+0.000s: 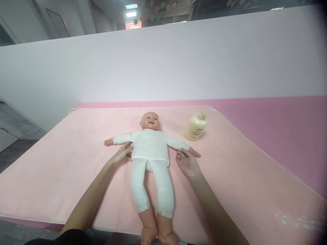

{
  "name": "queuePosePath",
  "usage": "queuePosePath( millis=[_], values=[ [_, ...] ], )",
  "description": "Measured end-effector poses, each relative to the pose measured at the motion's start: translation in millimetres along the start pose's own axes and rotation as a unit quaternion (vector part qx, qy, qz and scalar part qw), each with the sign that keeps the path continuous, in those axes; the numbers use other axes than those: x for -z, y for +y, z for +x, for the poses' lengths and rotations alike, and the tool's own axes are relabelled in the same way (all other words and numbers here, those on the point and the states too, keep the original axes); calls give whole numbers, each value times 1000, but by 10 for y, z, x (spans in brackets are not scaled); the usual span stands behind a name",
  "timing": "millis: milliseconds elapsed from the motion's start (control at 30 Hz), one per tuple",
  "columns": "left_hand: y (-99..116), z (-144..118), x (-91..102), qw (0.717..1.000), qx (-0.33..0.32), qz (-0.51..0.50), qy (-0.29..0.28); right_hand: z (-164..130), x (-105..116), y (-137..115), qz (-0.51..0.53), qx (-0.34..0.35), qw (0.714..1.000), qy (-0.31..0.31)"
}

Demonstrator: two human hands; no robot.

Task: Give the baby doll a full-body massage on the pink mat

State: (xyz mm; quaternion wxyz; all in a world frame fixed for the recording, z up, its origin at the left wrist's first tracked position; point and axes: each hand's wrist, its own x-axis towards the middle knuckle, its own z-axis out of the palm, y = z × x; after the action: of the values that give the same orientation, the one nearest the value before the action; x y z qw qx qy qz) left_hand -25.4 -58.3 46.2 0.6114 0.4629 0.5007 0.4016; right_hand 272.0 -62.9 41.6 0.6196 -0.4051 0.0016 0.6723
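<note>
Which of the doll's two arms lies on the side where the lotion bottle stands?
The doll's arm on the picture's right, by the person's right hand; the bottle stands just beyond it. The other arm points away.

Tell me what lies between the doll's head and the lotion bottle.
Only bare pink mat shows between the doll's head and the lotion bottle in the head view; nothing else sits in that gap.

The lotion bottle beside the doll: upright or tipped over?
Tipped. The lotion bottle leans back on the pink mat, cap pointing towards the wall, beside the doll.
</note>
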Motion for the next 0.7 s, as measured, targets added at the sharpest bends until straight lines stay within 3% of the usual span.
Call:
queuePosePath(
  millis=[133,300,467,600,700],
  values=[
    [-31,4,-30,999,-9,-6,30,1,6,-1,0,0,1000,-3],
    [-32,64,-47,989,-18,-102,108,45,37,19,-7,14,1000,-16],
    [-42,213,-52,942,-81,-241,217,116,28,107,-34,100,993,-49],
    [-111,284,-59,927,-148,-269,215,132,25,152,-36,148,986,-63],
    [-138,272,-24,927,-146,-273,210,125,41,145,-34,140,987,-65]
  ],
)
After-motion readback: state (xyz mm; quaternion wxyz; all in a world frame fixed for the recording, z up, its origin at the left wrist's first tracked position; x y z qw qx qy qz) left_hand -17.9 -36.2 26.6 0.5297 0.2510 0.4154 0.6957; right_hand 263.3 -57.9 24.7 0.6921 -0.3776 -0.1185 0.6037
